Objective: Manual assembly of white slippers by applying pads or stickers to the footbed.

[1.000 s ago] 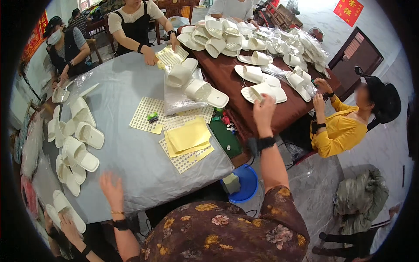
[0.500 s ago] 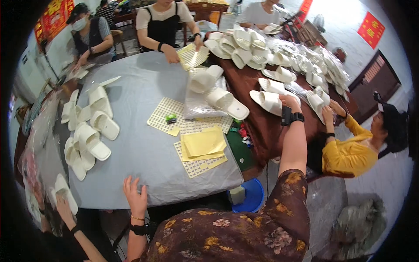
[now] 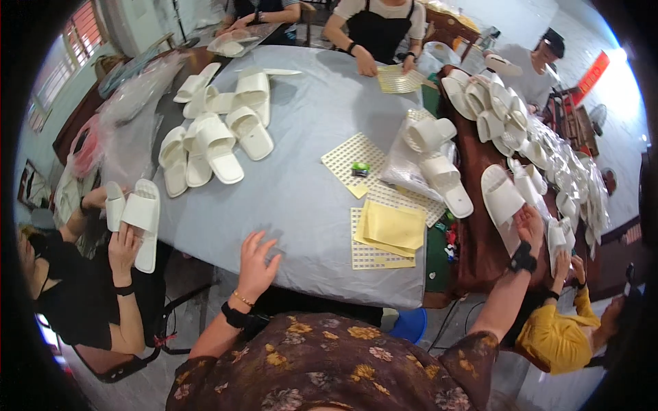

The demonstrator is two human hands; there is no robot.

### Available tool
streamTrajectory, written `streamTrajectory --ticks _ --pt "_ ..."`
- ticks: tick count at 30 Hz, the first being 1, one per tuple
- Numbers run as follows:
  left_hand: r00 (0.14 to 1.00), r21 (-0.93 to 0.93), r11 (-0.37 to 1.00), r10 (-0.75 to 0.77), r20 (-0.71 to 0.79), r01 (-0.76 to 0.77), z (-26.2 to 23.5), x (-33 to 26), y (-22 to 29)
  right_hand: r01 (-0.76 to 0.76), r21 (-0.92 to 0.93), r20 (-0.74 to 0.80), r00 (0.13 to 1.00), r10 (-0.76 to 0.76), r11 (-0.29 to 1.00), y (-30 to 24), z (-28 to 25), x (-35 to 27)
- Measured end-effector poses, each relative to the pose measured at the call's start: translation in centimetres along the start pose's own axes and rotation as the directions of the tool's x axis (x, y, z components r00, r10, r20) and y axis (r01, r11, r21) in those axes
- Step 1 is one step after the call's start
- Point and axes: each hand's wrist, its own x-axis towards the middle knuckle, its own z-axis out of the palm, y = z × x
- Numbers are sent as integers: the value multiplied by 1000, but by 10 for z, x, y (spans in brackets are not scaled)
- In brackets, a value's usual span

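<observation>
My right hand (image 3: pixel 528 226) is closed on a white open-toed slipper (image 3: pixel 502 194) at the near part of the brown-covered table on the right. A second slipper seems to lie under it, mostly hidden. My left hand (image 3: pixel 258 267) hovers by the near edge of the grey-covered table (image 3: pixel 288 205), fingers spread, holding nothing. Ahead of it, to the right, a stack of yellow paper sheets (image 3: pixel 391 226) lies over a sticker sheet (image 3: pixel 363 258). A small green object (image 3: pixel 360 169) sits on another sticker sheet (image 3: pixel 340 156).
White slippers (image 3: pixel 221 151) cluster at the left of the grey table. Another pair (image 3: pixel 447 181) rests on clear plastic bags. A large slipper pile (image 3: pixel 486 113) covers the far brown table. Co-workers sit around; one at left holds slippers (image 3: pixel 143 212). A blue bucket (image 3: pixel 409 325) stands below the edge.
The view has swung left, shifting the scene rightward. My right hand has come back toward me with the slipper. At left, the co-worker's slippers have come into fuller view. My left hand stays spread.
</observation>
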Motion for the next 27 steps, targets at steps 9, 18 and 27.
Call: streamTrajectory --ticks 9,18,27 --pt "962 -389 912 212 169 -132 -10 28 68 -27 470 434 878 -204 882 62 244 -232" --pt "992 -391 912 -105 75 126 -3 32 22 -580 45 597 668 444 813 198 384 -305" --pt "989 75 990 128 -79 -122 -9 20 4 515 -630 569 815 -106 581 249 327 -287"
